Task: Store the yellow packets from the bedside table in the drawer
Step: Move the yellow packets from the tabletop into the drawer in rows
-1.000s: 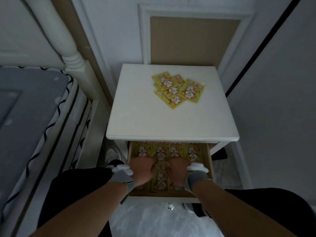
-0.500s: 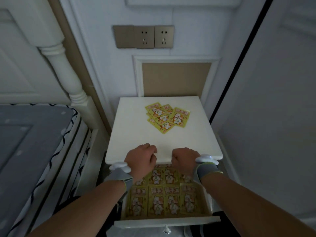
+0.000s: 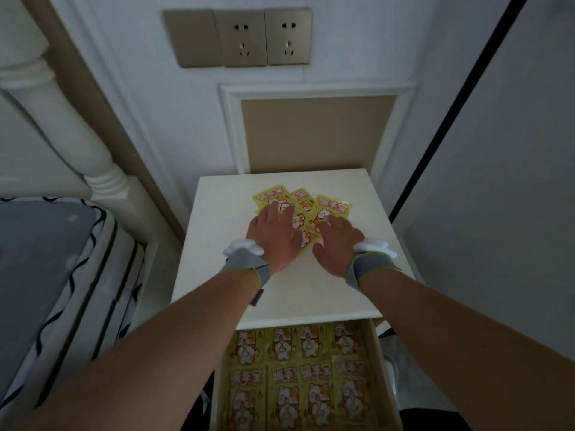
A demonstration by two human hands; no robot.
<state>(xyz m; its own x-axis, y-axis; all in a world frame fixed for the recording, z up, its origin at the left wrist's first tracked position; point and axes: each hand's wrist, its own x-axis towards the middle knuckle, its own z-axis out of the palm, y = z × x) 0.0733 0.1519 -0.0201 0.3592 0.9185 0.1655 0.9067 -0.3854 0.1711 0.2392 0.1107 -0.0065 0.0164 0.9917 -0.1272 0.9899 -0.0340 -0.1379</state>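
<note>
Both hands lay spread, palms down, over the loose yellow packets [image 3: 333,209] on the white bedside table [image 3: 217,244]. In the head view the left hand [image 3: 273,234] rested flat with its fingers extended across the left part of the heap, gripping nothing; the right hand [image 3: 337,241] was likewise flat and splayed, its fingertips on the right-hand packet and its thumb toward the middle. The heap sat near the back of the tabletop, several packets overlapping at angles, each printed with a cartoon animal. Grey wrist straps [image 3: 249,262] with white trackers circled both wrists.

Below the table's front edge the drawer [image 3: 371,368] stood pulled out, its floor covered by stored packets [image 3: 295,374] laid flat in neat rows, touching edge to edge. A bed [image 3: 46,275] with a grey cover and wavy-striped mattress edge ran along the left, beside a white turned bedpost [image 3: 77,135]. On the wall above the table were bronze-coloured wall sockets [image 3: 242,38].
</note>
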